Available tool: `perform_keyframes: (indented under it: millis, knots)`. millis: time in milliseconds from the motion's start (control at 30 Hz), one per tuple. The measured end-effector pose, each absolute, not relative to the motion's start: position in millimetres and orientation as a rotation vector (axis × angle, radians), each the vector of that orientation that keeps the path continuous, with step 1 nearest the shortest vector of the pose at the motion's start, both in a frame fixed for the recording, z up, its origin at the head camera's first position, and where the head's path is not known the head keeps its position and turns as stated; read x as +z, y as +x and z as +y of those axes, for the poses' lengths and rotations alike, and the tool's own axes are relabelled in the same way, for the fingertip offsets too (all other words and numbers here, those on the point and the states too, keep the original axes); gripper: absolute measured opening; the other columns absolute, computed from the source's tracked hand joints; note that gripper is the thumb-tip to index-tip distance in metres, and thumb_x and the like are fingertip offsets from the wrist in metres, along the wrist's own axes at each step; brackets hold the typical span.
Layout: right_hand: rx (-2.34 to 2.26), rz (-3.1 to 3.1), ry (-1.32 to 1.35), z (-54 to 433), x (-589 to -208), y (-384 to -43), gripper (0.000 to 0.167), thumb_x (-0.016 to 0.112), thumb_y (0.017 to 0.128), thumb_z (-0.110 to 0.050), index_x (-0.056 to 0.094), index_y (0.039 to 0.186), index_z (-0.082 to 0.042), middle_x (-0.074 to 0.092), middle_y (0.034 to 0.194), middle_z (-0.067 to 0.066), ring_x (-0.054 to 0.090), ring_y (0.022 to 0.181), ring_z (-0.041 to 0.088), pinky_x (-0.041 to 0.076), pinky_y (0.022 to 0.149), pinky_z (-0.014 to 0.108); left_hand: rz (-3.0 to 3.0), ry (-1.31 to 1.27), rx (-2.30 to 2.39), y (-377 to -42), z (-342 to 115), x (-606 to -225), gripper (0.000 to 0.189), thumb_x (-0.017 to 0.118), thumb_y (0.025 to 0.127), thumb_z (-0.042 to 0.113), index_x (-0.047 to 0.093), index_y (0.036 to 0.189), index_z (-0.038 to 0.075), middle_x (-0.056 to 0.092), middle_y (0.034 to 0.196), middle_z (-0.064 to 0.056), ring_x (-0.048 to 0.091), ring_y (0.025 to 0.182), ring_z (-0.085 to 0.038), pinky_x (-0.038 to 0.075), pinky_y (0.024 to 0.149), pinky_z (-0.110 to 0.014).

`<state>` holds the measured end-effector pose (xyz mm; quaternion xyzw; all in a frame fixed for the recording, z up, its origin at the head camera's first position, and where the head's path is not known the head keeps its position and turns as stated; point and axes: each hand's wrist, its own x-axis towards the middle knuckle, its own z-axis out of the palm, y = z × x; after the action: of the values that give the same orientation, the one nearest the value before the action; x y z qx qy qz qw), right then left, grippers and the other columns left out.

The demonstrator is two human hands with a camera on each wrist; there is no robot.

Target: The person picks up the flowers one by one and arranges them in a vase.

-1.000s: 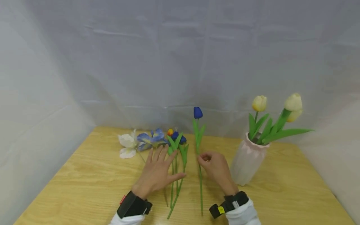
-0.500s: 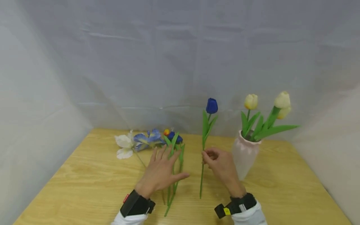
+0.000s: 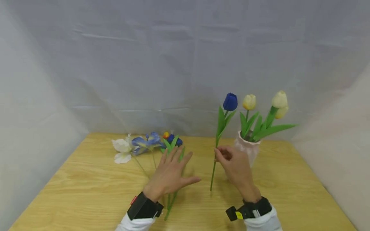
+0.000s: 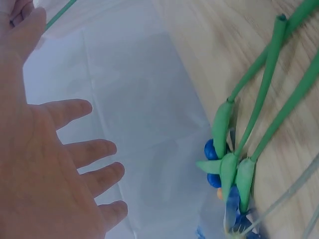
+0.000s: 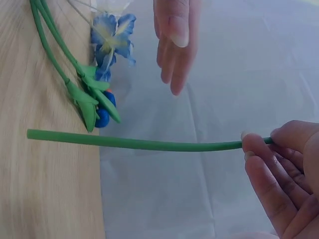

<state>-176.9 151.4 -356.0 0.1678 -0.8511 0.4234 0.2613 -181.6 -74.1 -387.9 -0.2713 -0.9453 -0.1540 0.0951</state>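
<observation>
I'm taking the pink-white vase (image 3: 249, 148) as landmark; it's standing on the wooden table (image 3: 95, 189), with three pale yellow tulips (image 3: 279, 99) sitting in its mouth. Just left of the vase, the right hand (image 3: 236, 166) is pinching one blue tulip (image 3: 230, 102) by its green stem (image 5: 149, 145); bloom is pointing up, leaning vase-ward, and the stem's foot is looking clear of the wood. That hand is partly blocking the vase. Farther left of the vase, the left hand (image 3: 170, 177) is gripping nothing, fingers spread, hovering above the loose blue tulips (image 3: 179, 142). Beyond these, left again, a blue iris-like flower (image 3: 148, 141) and a white flower (image 3: 122, 146) are lying.

I'm reading the step as mid-transfer: stem picked up, not in the vase yet. Next move is probably calling for raising the foot above the vase rim, then threading it in beside the yellow ones without snagging leaves.
</observation>
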Motion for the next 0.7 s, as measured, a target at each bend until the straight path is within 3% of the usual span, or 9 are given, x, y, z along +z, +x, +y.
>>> perform_keyframes:
  millis: [233, 433, 700]
  knots:
    - [1.101, -2.198, 0.499, 162.1, -341.2, -170.8, 0.005, 0.069, 0.088, -0.006, 0.071, 0.086, -0.002, 0.068, 0.071, -0.002, 0.065, 0.06, 0.009, 0.053, 0.057, 0.019, -2.8, -0.837, -0.366, -183.3, -64.9, -387.2, 0.088, 0.045, 0.083, 0.076, 0.038, 0.148, 0.018, 0.026, 0.153, -0.019, 0.018, 0.141, -0.037, 0.007, 0.112, -0.058]
    - [0.987, -2.084, 0.511, 172.8, -305.2, -164.8, 0.006, 0.069, 0.088, -0.008, 0.072, 0.089, -0.003, 0.069, 0.072, -0.001, 0.066, 0.058, 0.014, 0.048, 0.053, 0.013, -2.716, -0.85, -0.306, -183.0, -61.3, -359.2, 0.087, 0.048, 0.083, 0.074, 0.038, 0.148, 0.018, 0.03, 0.15, -0.02, 0.02, 0.14, -0.038, 0.011, 0.112, -0.057]
    - [0.987, -2.04, 0.467, 184.9, -280.3, -160.6, 0.009, 0.07, 0.087, -0.007, 0.073, 0.091, 0.001, 0.071, 0.073, 0.007, 0.066, 0.059, 0.015, 0.047, 0.053, 0.012, -2.717, -0.885, -0.355, -185.2, -55.5, -348.5, 0.088, 0.044, 0.084, 0.075, 0.032, 0.151, 0.019, 0.019, 0.155, -0.018, 0.014, 0.142, -0.035, 0.002, 0.114, -0.052]
